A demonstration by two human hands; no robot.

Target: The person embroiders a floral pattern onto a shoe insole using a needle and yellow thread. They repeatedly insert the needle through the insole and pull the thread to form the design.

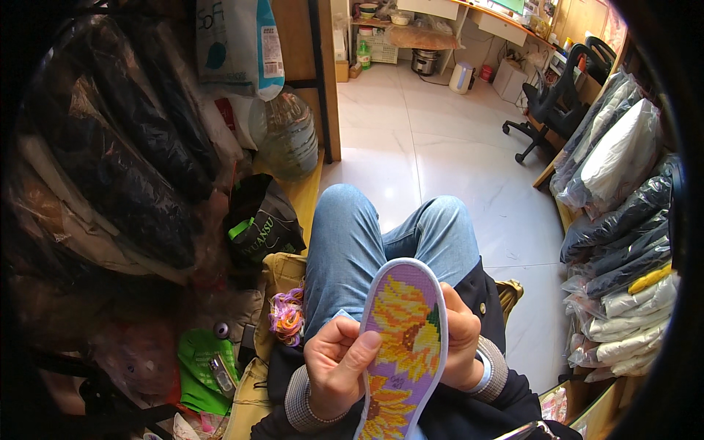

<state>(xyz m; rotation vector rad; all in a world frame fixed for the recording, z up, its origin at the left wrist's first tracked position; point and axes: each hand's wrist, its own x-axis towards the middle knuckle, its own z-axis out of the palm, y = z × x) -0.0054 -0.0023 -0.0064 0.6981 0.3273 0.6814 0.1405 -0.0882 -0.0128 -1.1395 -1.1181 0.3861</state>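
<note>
A shoe insole (407, 341) with yellow and orange cross-stitched sunflowers on a purple ground and a pale edging stands tilted above my lap. My left hand (341, 360) pinches its left edge, with the thumb on the stitched face. At the right edge, my right hand (461, 344) has its fingers partly behind the insole; whether it holds a needle is hidden. A tangled bundle of purple, orange and yellow embroidery thread (287, 316) lies beside my left thigh. My knees, in blue jeans (346, 242), are just beyond the insole.
To the left are a black bag (264, 225), a green bag (203, 368), a large plastic water bottle (289, 135) and plastic-covered garments (126, 143). Packed clothes (621, 308) are stacked at the right. A black office chair (555, 99) and an electric kettle (461, 77) stand farther away.
</note>
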